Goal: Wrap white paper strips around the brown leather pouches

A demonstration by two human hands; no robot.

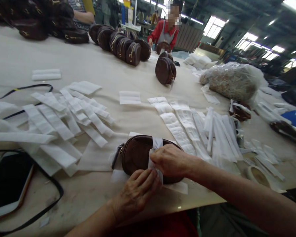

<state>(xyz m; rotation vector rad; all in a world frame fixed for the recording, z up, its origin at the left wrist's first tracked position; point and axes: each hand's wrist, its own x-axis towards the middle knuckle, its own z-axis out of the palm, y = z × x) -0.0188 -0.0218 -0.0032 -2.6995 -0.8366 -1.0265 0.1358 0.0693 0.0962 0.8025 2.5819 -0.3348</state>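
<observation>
A dark brown oval handbag point(137, 153) lies on the table in front of me, its zip end with a metal ring to the left. A white paper strip point(157, 142) runs around the bag's middle. My right hand point(171, 160) pinches the strip on top of the bag, fingers closed. At the bag's near edge, my left hand point(140, 191) has its fingers closed on the strip's lower part. Both hands partly hide the strip and the bag's right half. White sheets stick out from beneath the bag.
White foam strips point(56, 121) are piled left, more paper strips point(219, 135) right. A phone point(11, 181) and black cord lie left, a tape roll point(258, 174) right. Several finished brown bags point(124, 49) stand farther back, near a co-worker in red point(160, 33) and a plastic-wrapped bundle point(233, 80).
</observation>
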